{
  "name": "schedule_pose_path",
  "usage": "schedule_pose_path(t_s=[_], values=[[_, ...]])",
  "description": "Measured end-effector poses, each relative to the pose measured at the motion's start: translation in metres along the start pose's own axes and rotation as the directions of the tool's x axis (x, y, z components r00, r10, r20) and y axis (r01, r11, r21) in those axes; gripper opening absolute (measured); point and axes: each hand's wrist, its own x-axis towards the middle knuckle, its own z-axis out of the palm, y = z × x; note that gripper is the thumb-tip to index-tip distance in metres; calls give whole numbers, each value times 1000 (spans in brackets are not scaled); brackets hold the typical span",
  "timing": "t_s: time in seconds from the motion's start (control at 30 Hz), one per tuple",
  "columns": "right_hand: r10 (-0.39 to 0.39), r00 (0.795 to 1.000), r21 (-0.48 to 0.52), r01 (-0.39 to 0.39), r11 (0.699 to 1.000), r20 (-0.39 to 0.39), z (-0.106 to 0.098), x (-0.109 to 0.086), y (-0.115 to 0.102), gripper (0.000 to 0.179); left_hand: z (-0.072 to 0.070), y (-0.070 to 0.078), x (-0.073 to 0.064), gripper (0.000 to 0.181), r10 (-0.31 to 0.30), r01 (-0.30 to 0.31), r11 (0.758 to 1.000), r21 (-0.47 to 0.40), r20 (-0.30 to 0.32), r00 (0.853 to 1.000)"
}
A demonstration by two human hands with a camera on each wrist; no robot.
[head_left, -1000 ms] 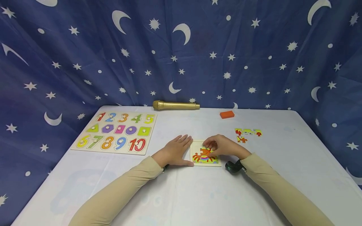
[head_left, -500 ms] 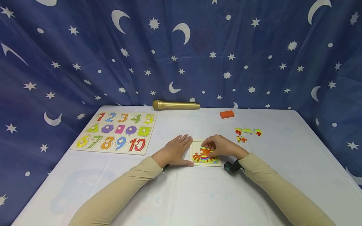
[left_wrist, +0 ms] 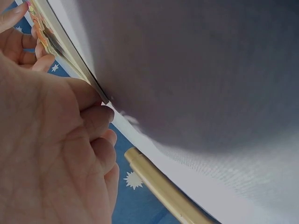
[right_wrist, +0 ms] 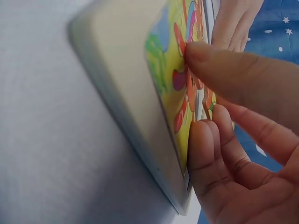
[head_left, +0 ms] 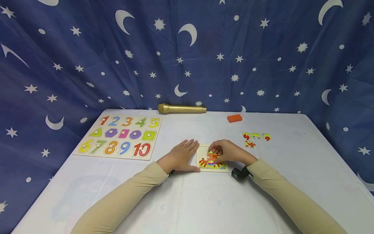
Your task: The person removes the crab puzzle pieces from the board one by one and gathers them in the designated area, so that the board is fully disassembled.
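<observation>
A small square puzzle tray [head_left: 202,148] with a pale wooden border lies on the table, bearing a picture of an orange crab. My left hand [head_left: 183,157] rests along its left side, fingers straight, the thumb at the lower left corner. Over the upper right of the picture, my right hand [head_left: 230,152] pinches a puzzle piece [right_wrist: 208,103], which stands slightly tilted from the picture in the right wrist view. The fingers hide part of that piece. Several loose puzzle pieces [head_left: 255,136] lie to the right, red and yellow.
A wooden number-and-shape board [head_left: 117,152] lies at the left. At the back are a gold microphone [head_left: 182,109] and an orange-red block [head_left: 234,118]. A blue curtain [head_left: 210,71] with moons and stars hangs behind the white table [head_left: 187,201].
My right hand has shifted slightly left over the tray, and the piece at its fingertips has moved a little within the crab picture. The left hand stays in place.
</observation>
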Motion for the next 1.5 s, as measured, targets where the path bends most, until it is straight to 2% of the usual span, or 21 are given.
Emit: schedule_pose_path(t_s=[0.23,0.87,1.17,1.33,1.5], values=[[-2,1000,-11,2,1000,23,-1,0,1,40,-1,0,1,100,-6,6,1000,11,18,1000],[-16,999,-2,16,1000,47,-2,1,1,37,-2,0,1,100,0,0,1000,22,-3,1000],[-41,999,-16,41,999,26,-1,1,4,36,-2,0,1,100,-2,2,1000,23,-3,1000],[-68,998,1,68,998,11,0,0,5,35,-2,1,0,100,-8,8,1000,19,6,1000],[-62,998,30,62,998,-21,-1,-2,7,38,-3,2,-2,100,-9,9,1000,9,8,1000]])
